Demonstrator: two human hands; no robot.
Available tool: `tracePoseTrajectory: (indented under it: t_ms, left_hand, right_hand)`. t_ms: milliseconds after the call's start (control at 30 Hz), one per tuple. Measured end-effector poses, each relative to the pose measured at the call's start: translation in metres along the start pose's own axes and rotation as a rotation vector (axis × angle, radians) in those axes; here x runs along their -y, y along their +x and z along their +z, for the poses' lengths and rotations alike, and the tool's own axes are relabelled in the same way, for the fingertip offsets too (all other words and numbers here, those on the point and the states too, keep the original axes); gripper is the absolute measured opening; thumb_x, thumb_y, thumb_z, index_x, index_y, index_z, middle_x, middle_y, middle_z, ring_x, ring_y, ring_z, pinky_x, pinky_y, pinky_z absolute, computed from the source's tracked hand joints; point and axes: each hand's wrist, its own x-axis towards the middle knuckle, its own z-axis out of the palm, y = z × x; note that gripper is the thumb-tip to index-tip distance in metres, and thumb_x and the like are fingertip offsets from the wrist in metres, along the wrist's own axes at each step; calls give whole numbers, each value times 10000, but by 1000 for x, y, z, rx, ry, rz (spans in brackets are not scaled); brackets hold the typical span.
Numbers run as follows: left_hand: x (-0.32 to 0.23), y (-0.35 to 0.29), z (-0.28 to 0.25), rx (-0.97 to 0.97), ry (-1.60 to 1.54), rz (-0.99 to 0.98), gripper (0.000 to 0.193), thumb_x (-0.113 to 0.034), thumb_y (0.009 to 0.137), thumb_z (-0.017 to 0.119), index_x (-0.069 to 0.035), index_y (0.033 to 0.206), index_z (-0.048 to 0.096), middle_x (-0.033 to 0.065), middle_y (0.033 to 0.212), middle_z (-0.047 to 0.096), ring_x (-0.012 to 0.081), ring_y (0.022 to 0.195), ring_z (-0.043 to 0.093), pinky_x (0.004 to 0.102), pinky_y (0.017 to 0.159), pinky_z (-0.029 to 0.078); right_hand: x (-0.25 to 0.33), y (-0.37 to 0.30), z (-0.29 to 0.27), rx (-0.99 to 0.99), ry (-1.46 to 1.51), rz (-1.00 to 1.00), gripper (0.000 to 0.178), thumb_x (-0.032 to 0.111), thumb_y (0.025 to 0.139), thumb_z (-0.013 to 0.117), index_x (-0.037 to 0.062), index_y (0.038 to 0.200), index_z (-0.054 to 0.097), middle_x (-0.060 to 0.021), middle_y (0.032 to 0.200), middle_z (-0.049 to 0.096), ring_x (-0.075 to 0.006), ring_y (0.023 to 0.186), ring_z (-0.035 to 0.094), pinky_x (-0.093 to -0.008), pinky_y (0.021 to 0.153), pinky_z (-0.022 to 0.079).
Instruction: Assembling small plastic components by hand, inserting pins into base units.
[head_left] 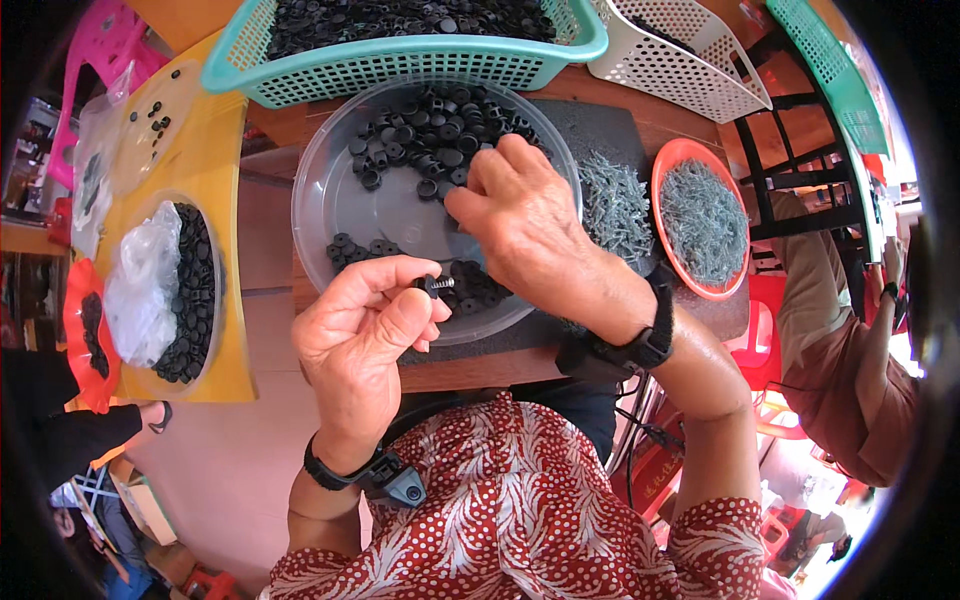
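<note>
My left hand (365,335) pinches a small black plastic piece (428,286) between thumb and forefinger. A silvery ridged shaft (443,283), like a screw or a spring, sticks out of it to the right. My right hand (525,205) is over a round clear plastic tub (310,205), its fingers curled and thumb tip against a black cap among the pile of black caps (430,130). The undersides of those fingers are hidden. Flatter black round pieces (360,250) lie in the tub's near part, partly behind my left hand.
Grey screws (612,205) lie heaped on a dark mat, beside an orange-rimmed plate of screws (655,200). A teal basket (400,75) of black parts and a white basket (690,80) stand behind. Left, a yellow table (235,330) bears another tub of caps. A person sits at right.
</note>
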Motion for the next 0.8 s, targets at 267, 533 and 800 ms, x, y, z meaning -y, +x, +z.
tracePoseTrajectory:
  t_ms: [267, 533, 800]
  left_hand:
    - [-1, 2, -4, -17, -12, 20, 214, -107, 876, 627, 59, 1010, 610, 87, 781, 644, 78, 642, 562, 179, 573, 442]
    - [0, 2, 10, -95, 6, 59, 241, -135, 870, 635, 40, 1031, 596, 102, 859, 649, 111, 673, 568, 211, 597, 443]
    - [7, -3, 15, -17, -13, 87, 271, -157, 868, 634, 53, 1029, 576, 109, 875, 634, 140, 674, 562, 245, 596, 440]
  right_hand:
    - [-1, 1, 4, 80, -25, -30, 152, 18, 625, 628, 19, 764, 566, -101, 757, 486, -278, 739, 465, -371, 638, 405]
    - [32, -20, -25, -78, 418, 179, 265, -25, 641, 675, 20, 857, 529, -123, 769, 544, -334, 714, 521, -415, 607, 435]
    - [46, -36, -39, -132, 605, 313, 281, -53, 690, 703, 7, 944, 599, -89, 897, 630, -180, 726, 578, -284, 617, 475]
